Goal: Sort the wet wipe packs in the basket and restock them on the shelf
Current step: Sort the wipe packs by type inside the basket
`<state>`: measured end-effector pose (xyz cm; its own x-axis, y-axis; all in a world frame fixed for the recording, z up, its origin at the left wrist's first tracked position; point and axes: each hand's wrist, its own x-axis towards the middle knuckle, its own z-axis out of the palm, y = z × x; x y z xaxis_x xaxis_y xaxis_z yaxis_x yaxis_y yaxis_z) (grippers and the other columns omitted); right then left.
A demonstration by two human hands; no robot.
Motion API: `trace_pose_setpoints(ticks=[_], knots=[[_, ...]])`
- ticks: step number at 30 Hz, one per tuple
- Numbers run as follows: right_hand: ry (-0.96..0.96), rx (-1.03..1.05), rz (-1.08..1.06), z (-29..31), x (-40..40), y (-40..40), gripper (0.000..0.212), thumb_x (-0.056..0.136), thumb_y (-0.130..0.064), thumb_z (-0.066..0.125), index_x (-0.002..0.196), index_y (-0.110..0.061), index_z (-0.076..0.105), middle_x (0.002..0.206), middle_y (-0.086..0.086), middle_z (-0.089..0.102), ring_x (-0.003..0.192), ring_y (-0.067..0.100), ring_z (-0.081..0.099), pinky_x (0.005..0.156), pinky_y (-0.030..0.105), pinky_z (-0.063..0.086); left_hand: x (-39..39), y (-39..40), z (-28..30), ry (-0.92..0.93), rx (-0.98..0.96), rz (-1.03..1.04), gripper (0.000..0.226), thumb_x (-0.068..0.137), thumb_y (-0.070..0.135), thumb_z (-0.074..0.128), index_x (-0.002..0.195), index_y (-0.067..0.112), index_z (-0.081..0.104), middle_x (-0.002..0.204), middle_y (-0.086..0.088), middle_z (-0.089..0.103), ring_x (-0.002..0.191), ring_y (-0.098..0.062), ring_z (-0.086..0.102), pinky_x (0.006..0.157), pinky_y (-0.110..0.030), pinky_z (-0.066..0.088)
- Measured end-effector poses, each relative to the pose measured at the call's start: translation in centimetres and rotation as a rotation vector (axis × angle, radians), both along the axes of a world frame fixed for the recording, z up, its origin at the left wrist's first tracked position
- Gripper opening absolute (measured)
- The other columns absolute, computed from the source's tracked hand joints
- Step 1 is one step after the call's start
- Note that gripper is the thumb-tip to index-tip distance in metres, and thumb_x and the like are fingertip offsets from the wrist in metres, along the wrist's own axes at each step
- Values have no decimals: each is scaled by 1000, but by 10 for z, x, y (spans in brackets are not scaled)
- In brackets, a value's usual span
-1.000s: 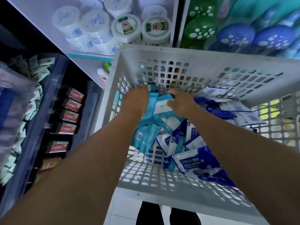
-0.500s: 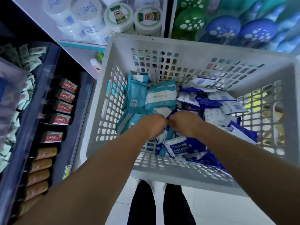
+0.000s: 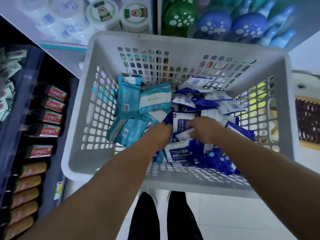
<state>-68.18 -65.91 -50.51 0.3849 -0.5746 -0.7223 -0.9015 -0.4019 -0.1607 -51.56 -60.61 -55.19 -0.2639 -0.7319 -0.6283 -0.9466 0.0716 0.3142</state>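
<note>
The basket [image 3: 174,41] is open at the top, so a hand can enter from above. Its 4 perforated walls close every side. The teal packs [image 3: 129,99] lie against the left wall and the blue packs [image 3: 204,103] fill the right half. Bare floor of the basket shows at the near left corner. The left hand [image 3: 160,132] and the right hand [image 3: 203,129] occupy the middle. Just behind the far wall stands a shelf [image 3: 69,47] with white tubs [image 3: 102,13].

My left hand [image 3: 158,131] has its fingertips buried among the blue packs [image 3: 183,124], so I can't tell its grip. My right hand [image 3: 203,129] covers another. The shelf tubs [image 3: 102,13] are blurred.
</note>
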Motion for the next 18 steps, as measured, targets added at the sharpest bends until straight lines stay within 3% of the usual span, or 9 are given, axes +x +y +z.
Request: trace_pose_setpoints(ticks=[5, 9, 14, 18], knots=[[-96, -58, -85, 7, -6, -4, 27, 94, -22, 52, 120, -16, 58, 121, 9, 58, 109, 27, 53, 81, 30, 39, -9, -5, 7, 38, 36, 156, 21, 90, 11, 56, 108, 0, 56, 112, -17, 60, 102, -30, 57, 74, -30, 41], [-170, -143, -174, 21, -19, -14, 26, 96, -18, 49, 120, -13, 59, 119, 11, 60, 108, 29, 54, 79, 33, 40, -6, -8, 13, 30, 23, 181, 18, 92, 8, 54, 108, 2, 61, 112, -14, 62, 102, -28, 59, 76, -31, 43], [-191, -345, -369, 43, -35, -27, 25, 96, -16, 50, 119, -8, 59, 115, 17, 60, 108, 34, 55, 77, 33, 40, 24, -20, 37, 25, -146, 222, 28, 89, -1, 51, 112, 5, 65, 116, -13, 60, 104, -29, 58, 84, -33, 47], [-214, -426, -585, 49, -51, -30, 35, 97, -16, 49, 132, -12, 54, 122, 20, 60, 106, 38, 58, 83, 35, 46, 58, -40, 58, 10, -345, 374, 25, 90, -3, 49, 105, 5, 67, 103, -18, 61, 90, -34, 60, 67, -30, 39]])
